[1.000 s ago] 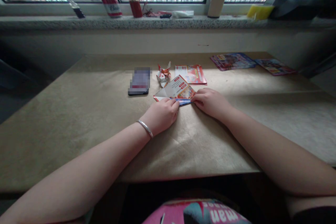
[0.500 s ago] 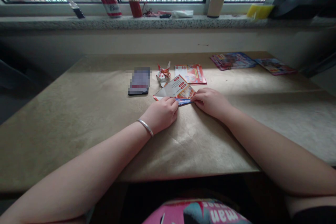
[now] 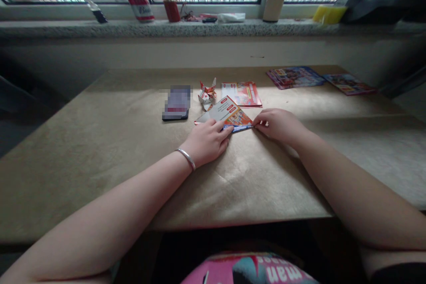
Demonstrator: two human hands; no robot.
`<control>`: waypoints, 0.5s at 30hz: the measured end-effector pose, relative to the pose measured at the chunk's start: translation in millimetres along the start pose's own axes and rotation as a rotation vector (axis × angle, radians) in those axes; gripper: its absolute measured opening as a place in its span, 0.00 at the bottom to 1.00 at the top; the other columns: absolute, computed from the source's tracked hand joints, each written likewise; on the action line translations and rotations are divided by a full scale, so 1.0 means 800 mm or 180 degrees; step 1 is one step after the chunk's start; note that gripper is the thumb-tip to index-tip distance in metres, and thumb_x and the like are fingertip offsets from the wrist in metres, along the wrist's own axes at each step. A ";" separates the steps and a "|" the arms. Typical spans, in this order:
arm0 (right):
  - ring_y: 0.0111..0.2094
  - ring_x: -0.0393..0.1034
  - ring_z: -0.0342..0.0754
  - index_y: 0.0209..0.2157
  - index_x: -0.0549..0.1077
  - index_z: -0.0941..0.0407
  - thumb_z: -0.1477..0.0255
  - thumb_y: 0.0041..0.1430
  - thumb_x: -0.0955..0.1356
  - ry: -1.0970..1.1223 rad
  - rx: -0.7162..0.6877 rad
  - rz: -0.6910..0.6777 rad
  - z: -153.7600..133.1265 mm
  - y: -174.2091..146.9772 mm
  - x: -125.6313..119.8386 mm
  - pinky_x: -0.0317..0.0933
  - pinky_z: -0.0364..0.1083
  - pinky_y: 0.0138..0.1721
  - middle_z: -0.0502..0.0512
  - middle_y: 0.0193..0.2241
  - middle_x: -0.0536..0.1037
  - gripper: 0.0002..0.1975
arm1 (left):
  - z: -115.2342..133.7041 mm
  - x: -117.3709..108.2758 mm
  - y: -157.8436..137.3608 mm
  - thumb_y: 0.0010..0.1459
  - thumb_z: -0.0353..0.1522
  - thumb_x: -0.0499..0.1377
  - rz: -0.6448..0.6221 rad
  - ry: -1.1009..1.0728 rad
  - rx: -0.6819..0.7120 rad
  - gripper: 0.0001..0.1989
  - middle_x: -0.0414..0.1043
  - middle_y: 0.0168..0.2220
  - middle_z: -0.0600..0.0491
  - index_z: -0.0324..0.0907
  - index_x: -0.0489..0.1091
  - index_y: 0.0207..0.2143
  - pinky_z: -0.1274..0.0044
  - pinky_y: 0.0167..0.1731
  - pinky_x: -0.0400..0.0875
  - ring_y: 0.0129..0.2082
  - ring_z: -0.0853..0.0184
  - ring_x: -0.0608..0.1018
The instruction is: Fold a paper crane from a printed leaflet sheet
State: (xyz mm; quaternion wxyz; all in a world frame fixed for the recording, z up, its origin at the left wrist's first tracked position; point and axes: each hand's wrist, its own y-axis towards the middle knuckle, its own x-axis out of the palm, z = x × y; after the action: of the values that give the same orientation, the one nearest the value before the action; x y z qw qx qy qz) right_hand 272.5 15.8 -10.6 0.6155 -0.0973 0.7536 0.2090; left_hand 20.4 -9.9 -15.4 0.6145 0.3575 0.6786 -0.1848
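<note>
A printed sheet of paper, folded to a point at the top, lies before me with a narrow blue strip along its near edge. My left hand, a silver bangle at its wrist, rests over the paper's lower left part with fingers stretched along the strip. At the paper's right corner, my right hand has thumb and forefinger closed in a pinch. Behind the sheet stands a small folded paper figure. The paper's near left edge is hidden under my left hand.
A phone lies left of the paper figure. Red and white leaflets are behind the folded sheet. More colourful leaflets lie at the back right. On the windowsill stand a can and a red container.
My right hand has shifted right to the paper's corner, showing more of the blue strip. The fingers of my left hand have slid right and stretched out along the near edge.
</note>
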 end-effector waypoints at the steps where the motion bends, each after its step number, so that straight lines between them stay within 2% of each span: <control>1: 0.31 0.71 0.45 0.35 0.80 0.50 0.71 0.57 0.67 0.0033 -0.0012 0.0042 0.000 0.000 0.000 0.60 0.44 0.32 0.51 0.34 0.79 0.09 | -0.001 0.000 0.000 0.67 0.38 0.47 -0.0002 -0.0002 0.0016 0.21 0.72 0.46 0.46 0.43 0.66 0.57 0.68 0.41 0.69 0.43 0.59 0.72; 5: 0.39 0.71 0.48 0.39 0.80 0.50 0.71 0.58 0.66 0.0123 -0.0322 0.0234 -0.012 0.000 0.001 0.62 0.45 0.38 0.52 0.38 0.79 0.10 | -0.002 0.001 0.001 0.67 0.39 0.46 -0.0005 0.0023 0.0011 0.21 0.72 0.46 0.46 0.43 0.66 0.57 0.68 0.41 0.68 0.43 0.58 0.71; 9: 0.41 0.71 0.49 0.41 0.81 0.50 0.72 0.61 0.65 -0.0063 -0.0704 0.0107 -0.027 -0.003 0.001 0.63 0.46 0.40 0.54 0.39 0.80 0.12 | -0.001 0.001 0.001 0.67 0.39 0.46 0.0018 0.0061 0.0022 0.21 0.72 0.46 0.46 0.43 0.66 0.57 0.68 0.40 0.67 0.42 0.58 0.71; 15: 0.41 0.71 0.49 0.41 0.81 0.50 0.71 0.63 0.64 -0.0200 -0.0815 0.0027 -0.027 -0.003 0.001 0.63 0.47 0.40 0.55 0.39 0.80 0.14 | 0.000 0.002 0.001 0.67 0.39 0.46 0.0049 0.0126 0.0040 0.21 0.72 0.45 0.46 0.43 0.67 0.57 0.68 0.41 0.67 0.42 0.58 0.71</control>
State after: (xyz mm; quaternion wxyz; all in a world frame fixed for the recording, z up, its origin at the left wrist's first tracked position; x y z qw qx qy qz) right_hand 253.8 4.1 -8.9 0.6205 -0.1653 0.7015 0.3091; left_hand 20.9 -9.0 -16.5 0.6000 0.3702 0.6867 -0.1772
